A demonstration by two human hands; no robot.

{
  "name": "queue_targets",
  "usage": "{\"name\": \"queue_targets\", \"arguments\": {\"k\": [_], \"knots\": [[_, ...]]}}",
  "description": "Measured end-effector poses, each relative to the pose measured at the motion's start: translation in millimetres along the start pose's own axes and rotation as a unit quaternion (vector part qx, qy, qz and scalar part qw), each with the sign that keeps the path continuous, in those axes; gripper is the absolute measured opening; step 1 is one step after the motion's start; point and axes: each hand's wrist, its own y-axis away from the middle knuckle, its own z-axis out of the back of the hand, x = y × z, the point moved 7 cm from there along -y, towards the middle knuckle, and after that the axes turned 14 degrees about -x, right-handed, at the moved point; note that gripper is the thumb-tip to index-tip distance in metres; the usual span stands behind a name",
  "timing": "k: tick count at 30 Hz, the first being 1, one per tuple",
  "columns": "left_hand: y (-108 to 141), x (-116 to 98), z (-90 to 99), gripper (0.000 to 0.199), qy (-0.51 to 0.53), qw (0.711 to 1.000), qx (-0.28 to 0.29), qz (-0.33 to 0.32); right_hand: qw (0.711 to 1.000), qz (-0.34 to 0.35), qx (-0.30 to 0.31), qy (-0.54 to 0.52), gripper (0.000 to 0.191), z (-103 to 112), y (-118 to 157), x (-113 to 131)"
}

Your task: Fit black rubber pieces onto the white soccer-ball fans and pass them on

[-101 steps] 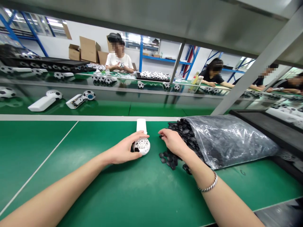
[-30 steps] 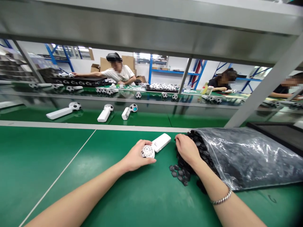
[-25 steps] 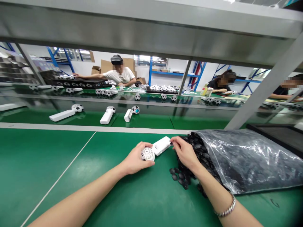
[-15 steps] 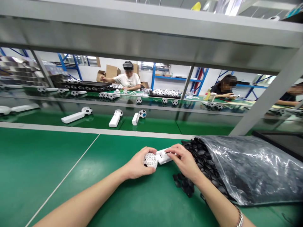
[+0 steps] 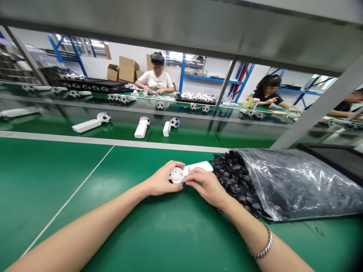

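Observation:
My left hand (image 5: 166, 178) is closed around the round head of a white handheld fan (image 5: 177, 175), which has a latticed, football-like ball. The fan's handle (image 5: 200, 166) points right and lies partly behind my right hand. My right hand (image 5: 202, 185) has its thumb and forefinger pinched at the ball's right edge; whatever is between the fingertips is hidden. To the right of that hand, a heap of small black plates (image 5: 235, 177) spills from the mouth of a clear plastic bag (image 5: 300, 181).
Beyond the pale ledge (image 5: 85, 139), several football-headed fans (image 5: 141, 127) lie on the green conveyor. A slanted metal post (image 5: 300, 121) rises behind the bag, and a metal shelf (image 5: 181, 34) spans overhead. A black tray (image 5: 334, 158) is at right. Several co-workers (image 5: 157, 77) sit opposite.
My right hand has moved left from the fan's handle to the edge of its ball. My left hand keeps hold of the ball. The camera view has tilted down.

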Motion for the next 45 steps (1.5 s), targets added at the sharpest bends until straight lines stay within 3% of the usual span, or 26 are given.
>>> {"name": "queue_targets", "arguments": {"k": [21,30,36,41,45], "knots": [[2,-1,-1.4,0.054,0.008,0.999,-0.034,0.017,0.998,-0.027,-0.057,-0.005,0.001,-8,0,-9],[3,-4,-1.0,0.047,-0.004,0.999,-0.038,0.014,0.997,-0.053,-0.055,0.003,0.005,-8,-3,-14],[2,-5,-0.6,0.043,-0.025,0.997,-0.075,0.014,0.995,-0.073,-0.061,-0.012,0.006,-10,-2,-20],[1,4,0.0,0.044,-0.002,0.994,-0.09,0.066,0.992,-0.09,-0.079,-0.044,0.008,-11,-3,-25],[2,3,1.4,0.044,-0.01,0.994,-0.095,0.052,0.986,-0.12,-0.092,-0.07,0.011,-9,-3,-30]]}}
